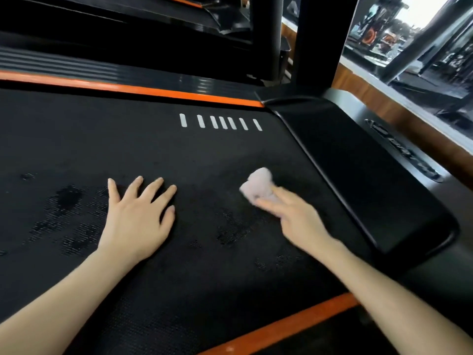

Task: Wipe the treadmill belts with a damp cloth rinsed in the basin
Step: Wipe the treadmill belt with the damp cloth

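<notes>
A black treadmill belt [158, 155] fills the middle of the view, with dark wet patches on it and a row of white dashes near its front end. My left hand [138, 216] lies flat on the belt, fingers spread and straight. To its right, my right hand [294, 216] holds a small pale pink cloth [258, 183] bunched against the belt; the hand and cloth are blurred by motion. The basin is out of view.
Orange side rails run along the belt's far edge [128, 88] and near edge [281, 326]. A glossy black motor cover [358, 170] bounds the belt on the right. Black uprights [320, 39] and another treadmill stand behind. A wooden sill and windows lie at right.
</notes>
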A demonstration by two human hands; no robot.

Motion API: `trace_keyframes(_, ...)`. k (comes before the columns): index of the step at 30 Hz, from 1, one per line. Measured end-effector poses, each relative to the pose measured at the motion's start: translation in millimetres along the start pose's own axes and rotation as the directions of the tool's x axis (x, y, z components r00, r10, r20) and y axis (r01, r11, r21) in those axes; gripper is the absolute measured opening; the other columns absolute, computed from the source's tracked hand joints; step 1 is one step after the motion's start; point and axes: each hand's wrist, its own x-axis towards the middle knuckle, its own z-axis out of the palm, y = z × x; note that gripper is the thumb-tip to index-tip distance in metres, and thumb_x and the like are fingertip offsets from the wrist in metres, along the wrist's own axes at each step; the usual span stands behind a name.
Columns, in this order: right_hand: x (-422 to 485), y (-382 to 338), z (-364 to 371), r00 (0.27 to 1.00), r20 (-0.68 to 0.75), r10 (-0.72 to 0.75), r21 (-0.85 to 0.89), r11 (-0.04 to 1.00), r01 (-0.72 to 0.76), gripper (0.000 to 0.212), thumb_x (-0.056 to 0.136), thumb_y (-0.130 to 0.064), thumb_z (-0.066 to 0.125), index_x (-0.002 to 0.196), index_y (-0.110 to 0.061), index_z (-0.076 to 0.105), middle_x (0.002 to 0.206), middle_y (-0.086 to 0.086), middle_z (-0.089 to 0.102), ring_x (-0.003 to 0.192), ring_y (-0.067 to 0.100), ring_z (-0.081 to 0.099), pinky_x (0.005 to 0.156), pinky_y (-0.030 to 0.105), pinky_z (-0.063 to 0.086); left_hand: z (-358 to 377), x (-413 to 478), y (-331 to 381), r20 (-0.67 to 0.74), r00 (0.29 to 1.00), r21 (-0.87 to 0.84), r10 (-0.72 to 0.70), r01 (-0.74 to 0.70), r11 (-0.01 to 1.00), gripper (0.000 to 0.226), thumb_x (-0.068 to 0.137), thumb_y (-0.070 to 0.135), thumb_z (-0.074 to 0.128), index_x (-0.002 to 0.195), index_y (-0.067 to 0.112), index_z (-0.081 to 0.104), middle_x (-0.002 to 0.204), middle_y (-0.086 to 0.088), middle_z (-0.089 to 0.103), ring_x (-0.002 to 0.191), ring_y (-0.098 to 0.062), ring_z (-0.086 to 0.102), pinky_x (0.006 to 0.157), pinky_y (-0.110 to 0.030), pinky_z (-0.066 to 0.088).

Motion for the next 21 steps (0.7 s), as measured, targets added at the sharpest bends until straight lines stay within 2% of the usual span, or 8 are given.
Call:
trace_keyframes(2,9.7,52.9,-15.6,0.974,-0.037,0.225,-0.078,0.971,-0.228,0.058,0.090,-0.007,0.039,0.136,-0.042,0.047,0.143,0.002,0.046,0.133,0.025,0.038,0.113,0.035,0.027,0.4,0.6,-0.5,0.007,1.000,0.001,-0.007,0.007,1.000,0.055,0.089,0.043,0.025,0.128,0.023,0.059,0.131,-0.009,0.058,0.122,-0.043,0.048,0.102,-0.069,0.020)
trace_keyframes(4,22.7,74.7,-30.1,0.939,-0.026,0.343,-0.124,0.931,-0.344,0.076,0.084,0.014,0.039,0.141,-0.036,0.043,0.146,0.008,0.041,0.138,0.031,0.031,0.118,0.042,0.017,0.5,0.8,-0.9,0.013,1.000,-0.009,-0.003,0.003,1.000,0.056,0.089,0.044,0.024,0.128,0.023,0.059,0.131,-0.010,0.057,0.122,-0.043,0.047,0.102,-0.069,0.022)
trace_keyframes(7,6.4,56.5,-35.4,0.954,-0.004,0.300,-0.123,0.947,-0.298,0.082,0.083,0.019,0.034,0.145,-0.035,0.037,0.145,0.006,0.040,0.138,0.028,0.031,0.119,0.046,0.014,-0.2,0.8,-1.8,0.005,1.000,-0.009,0.012,-0.011,1.000,0.057,0.089,0.044,0.023,0.129,0.023,0.058,0.132,-0.010,0.056,0.123,-0.044,0.045,0.102,-0.069,0.021)
trace_keyframes(10,-61.0,43.4,-39.3,0.968,-0.026,0.250,-0.126,0.960,-0.251,0.097,0.084,0.016,0.036,0.140,-0.060,0.017,0.151,0.001,0.034,0.137,0.026,0.031,0.116,0.041,0.019,-0.8,0.3,-2.4,-0.014,1.000,-0.017,0.020,-0.020,1.000,0.057,0.090,0.044,0.023,0.130,0.023,0.057,0.133,-0.011,0.055,0.124,-0.044,0.045,0.102,-0.069,0.019)
trace_keyframes(12,-97.7,47.7,-42.2,0.941,0.020,0.338,-0.089,0.938,-0.335,0.091,0.085,0.014,0.039,0.139,-0.057,0.019,0.158,-0.002,0.021,0.144,0.023,0.020,0.118,0.033,0.014,1.0,-0.4,-2.1,-0.020,0.999,-0.014,0.026,-0.027,1.000,0.056,0.091,0.044,0.023,0.131,0.022,0.056,0.133,-0.011,0.055,0.124,-0.044,0.045,0.102,-0.069,0.018)
trace_keyframes(14,-98.2,62.9,-37.0,0.918,0.032,0.395,-0.097,0.916,-0.390,0.081,0.088,0.012,0.039,0.138,-0.050,0.028,0.159,-0.003,0.017,0.147,0.023,0.014,0.119,0.033,0.015,3.5,-0.5,-2.5,-0.015,1.000,-0.014,0.027,-0.027,1.000,0.056,0.091,0.044,0.024,0.130,0.021,0.057,0.132,-0.012,0.056,0.123,-0.045,0.046,0.102,-0.069,0.018)
trace_keyframes(17,-53.5,81.6,-25.2,0.918,-0.009,0.396,-0.155,0.906,-0.393,0.081,0.090,0.009,0.039,0.130,-0.060,0.022,0.160,0.000,0.015,0.148,0.027,0.008,0.119,0.042,0.018,5.1,1.9,-3.8,-0.020,1.000,-0.015,0.020,-0.020,1.000,0.055,0.090,0.044,0.025,0.129,0.022,0.058,0.131,-0.011,0.057,0.121,-0.044,0.047,0.101,-0.069,0.020)
trace_keyframes(21,5.2,89.4,-19.8,0.915,-0.044,0.402,-0.148,0.903,-0.404,0.077,0.090,0.011,0.039,0.144,-0.042,0.027,0.159,0.006,0.017,0.148,0.027,0.007,0.120,0.036,0.013,2.8,5.3,-6.5,-0.025,0.999,-0.010,0.024,-0.025,1.000,0.054,0.088,0.045,0.028,0.122,0.023,0.064,0.125,-0.009,0.062,0.116,-0.043,0.052,0.099,-0.069,0.023)
